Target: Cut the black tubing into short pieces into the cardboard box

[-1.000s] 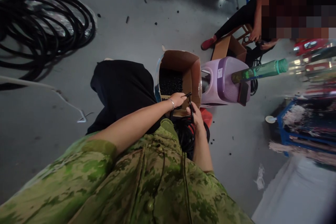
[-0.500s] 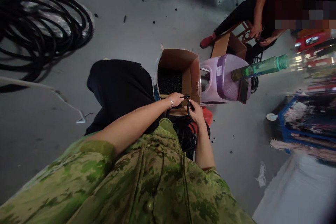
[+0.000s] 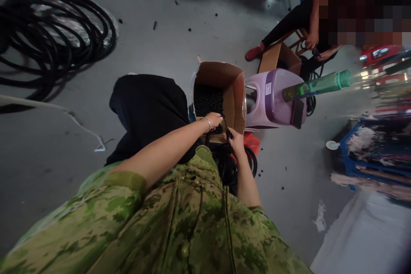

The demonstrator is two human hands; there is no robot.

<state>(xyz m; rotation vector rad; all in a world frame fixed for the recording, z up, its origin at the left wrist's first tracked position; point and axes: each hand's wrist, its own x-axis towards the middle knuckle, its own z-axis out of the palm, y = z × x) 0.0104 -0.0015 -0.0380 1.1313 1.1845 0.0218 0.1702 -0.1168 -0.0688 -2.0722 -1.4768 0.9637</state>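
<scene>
Both hands, left hand (image 3: 214,119) and right hand (image 3: 236,139), pinch one black cable (image 3: 224,130); it could slip into the box (image 3: 236,94).

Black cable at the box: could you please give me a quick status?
Left hand and right hand pinch black cable. Cardboard box just beyond.

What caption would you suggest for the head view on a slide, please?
Both hands, left and right, grip a black cable beside a cardboard box on the floor.
</scene>
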